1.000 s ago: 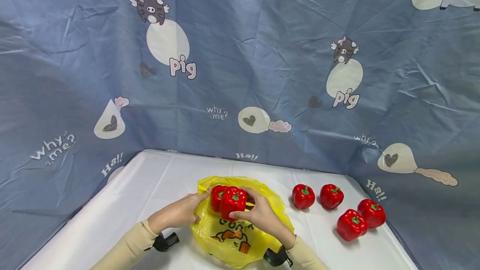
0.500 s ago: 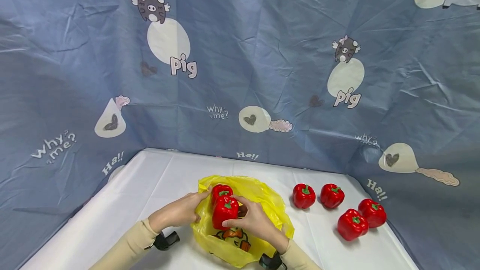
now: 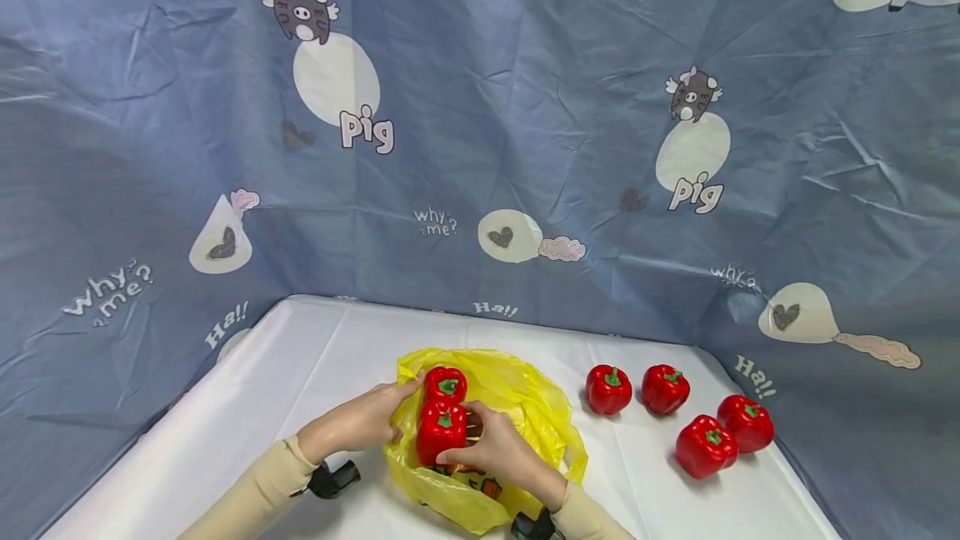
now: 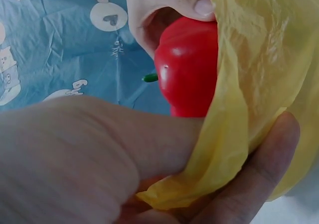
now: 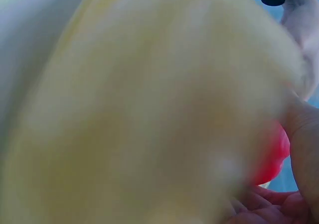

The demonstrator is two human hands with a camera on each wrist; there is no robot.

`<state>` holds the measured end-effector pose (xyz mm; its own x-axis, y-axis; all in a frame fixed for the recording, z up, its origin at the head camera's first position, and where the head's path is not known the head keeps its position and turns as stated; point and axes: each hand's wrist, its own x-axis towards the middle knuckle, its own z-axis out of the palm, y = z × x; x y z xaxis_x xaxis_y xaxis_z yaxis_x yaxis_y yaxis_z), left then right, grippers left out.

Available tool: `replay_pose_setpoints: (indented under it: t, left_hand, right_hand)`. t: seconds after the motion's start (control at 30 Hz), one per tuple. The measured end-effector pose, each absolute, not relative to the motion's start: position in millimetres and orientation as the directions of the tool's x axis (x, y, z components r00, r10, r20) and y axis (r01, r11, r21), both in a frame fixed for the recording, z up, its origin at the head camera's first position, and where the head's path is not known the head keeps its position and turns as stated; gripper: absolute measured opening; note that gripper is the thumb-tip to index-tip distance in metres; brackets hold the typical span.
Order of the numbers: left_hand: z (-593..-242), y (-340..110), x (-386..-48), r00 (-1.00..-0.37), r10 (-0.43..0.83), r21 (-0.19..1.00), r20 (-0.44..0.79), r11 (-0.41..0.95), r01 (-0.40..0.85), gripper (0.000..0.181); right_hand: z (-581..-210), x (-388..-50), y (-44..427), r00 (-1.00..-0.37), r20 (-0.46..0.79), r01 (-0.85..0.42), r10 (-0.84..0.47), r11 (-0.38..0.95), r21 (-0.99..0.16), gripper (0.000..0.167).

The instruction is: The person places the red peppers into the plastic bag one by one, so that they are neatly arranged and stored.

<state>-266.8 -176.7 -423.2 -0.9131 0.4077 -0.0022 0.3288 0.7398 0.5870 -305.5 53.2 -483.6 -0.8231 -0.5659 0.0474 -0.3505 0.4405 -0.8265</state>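
My left hand pinches the left rim of a yellow plastic bag, which lies with its mouth spread. Inside the bag's mouth, my right hand grips a glossy red bell pepper with a green stem. Another red bell pepper sits just behind it against the bag's left side. In the left wrist view, thumb and fingers hold the bag's edge, with a red pepper beyond it. Blurred plastic fills most of the right wrist view and hides much of the pepper there.
Several more red bell peppers stand on the white table right of the bag: one nearest, one behind to its right, and a touching pair near the right edge. A blue printed curtain encloses the back and sides.
My right hand has carried the gripped pepper left and nearer to me, lower into the bag's mouth. More of the pepper behind shows now. My left hand keeps its hold on the rim.
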Motion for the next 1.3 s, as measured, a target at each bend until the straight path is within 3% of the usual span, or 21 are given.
replay_pose_setpoints:
  t: [0.23,0.53,0.83,1.3]
  left_hand:
    - [-422.4,-176.3,-266.3,-0.916,0.4,0.589,-0.014,0.744,0.316,0.084]
    - [-422.5,-176.5,-267.6,-0.913,0.409,0.59,-0.012,0.74,0.323,0.083]
    - [-423.1,-175.9,-267.2,-0.916,0.401,0.585,-0.023,0.748,0.313,0.084]
    - [-422.9,-175.0,-265.6,-0.917,0.398,0.568,-0.026,0.761,0.314,0.083]
  right_hand:
    - [-486.4,-303.2,48.7,-0.815,0.003,-0.295,-0.58,0.41,-0.863,0.068]
    - [-483.7,-304.5,48.0,-0.803,0.058,-0.379,-0.593,0.434,-0.817,0.058]
    - [-488.7,-301.6,49.3,-0.8,0.115,-0.45,-0.589,0.461,-0.765,0.064]
    - [-487.5,-300.1,49.4,-0.825,0.098,-0.406,-0.557,0.461,-0.789,0.062]
